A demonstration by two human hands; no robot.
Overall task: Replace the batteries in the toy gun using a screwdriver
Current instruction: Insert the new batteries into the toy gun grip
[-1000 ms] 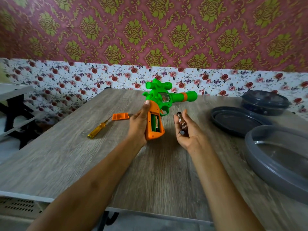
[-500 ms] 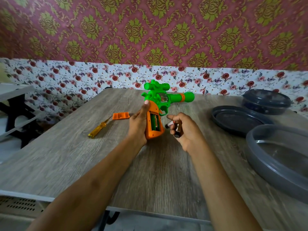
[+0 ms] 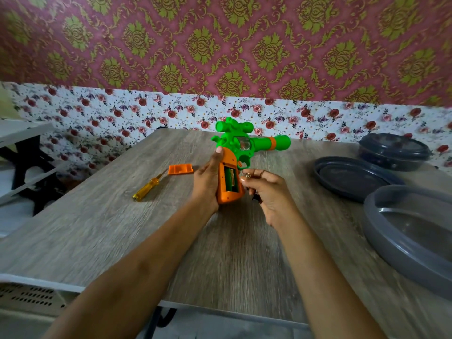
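My left hand point(image 3: 206, 181) grips the orange handle of the green toy gun point(image 3: 241, 143), whose barrel points right. The battery compartment point(image 3: 231, 179) in the handle is uncovered and faces me. My right hand point(image 3: 265, 189) is curled round batteries point(image 3: 246, 176) right beside the compartment; one metal end shows at the fingertips and a dark end shows under the palm. The orange compartment cover point(image 3: 180, 169) lies on the table to the left. The yellow-handled screwdriver point(image 3: 146, 189) lies beside it, apart from both hands.
The wooden table point(image 3: 102, 231) stands against a floral wall. At the right are a dark round lid point(image 3: 352, 177), a closed dark container point(image 3: 393, 151) behind it, and a large grey lid or bowl point(image 3: 411, 231) near the right edge. A shelf stands off the table's left side.
My right hand, which lay open with a battery in the palm, has curled round the batteries and moved left up to the gun's compartment. My left hand keeps its hold.
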